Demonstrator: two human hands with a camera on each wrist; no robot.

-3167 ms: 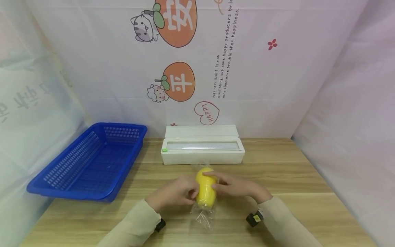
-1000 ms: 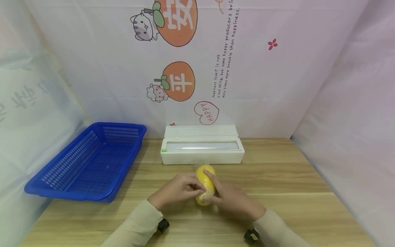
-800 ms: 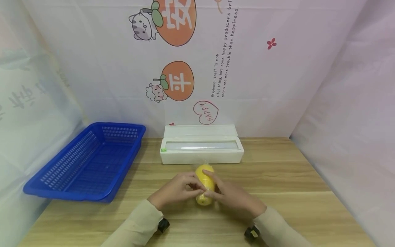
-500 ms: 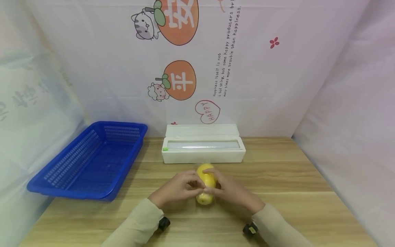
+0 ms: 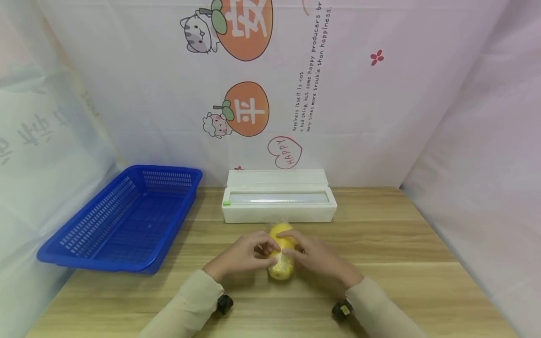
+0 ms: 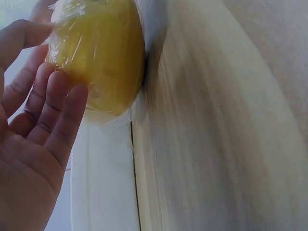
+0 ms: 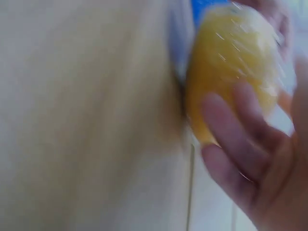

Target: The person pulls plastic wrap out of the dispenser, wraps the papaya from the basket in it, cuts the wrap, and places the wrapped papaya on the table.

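Note:
A yellow fruit (image 5: 282,271), long and rounded, lies on the table wrapped in clear cling film; its exact kind is unclear. My left hand (image 5: 243,256) is at its left side, thumb and forefinger apart near the film over the fruit's middle. The left wrist view shows the other fingers (image 6: 67,115) fairly straight against the wrapped fruit (image 6: 103,57). From the right, my right hand (image 5: 323,260) holds the fruit, forefinger over its far part and thumb on the film near the left fingertips. Blurred right fingers (image 7: 231,130) lie along its side in the right wrist view.
Behind the fruit stands a white cling film dispenser (image 5: 279,214) with its lid raised. A blue plastic basket (image 5: 145,270) sits at the left of the wooden table (image 5: 401,281). Printed white cloth (image 5: 346,117) hangs at the back and sides.
The loose film tail at the fruit's near end has been folded up onto it. My left thumb and forefinger, close together half a second ago, are now apart. Basket and dispenser stay put.

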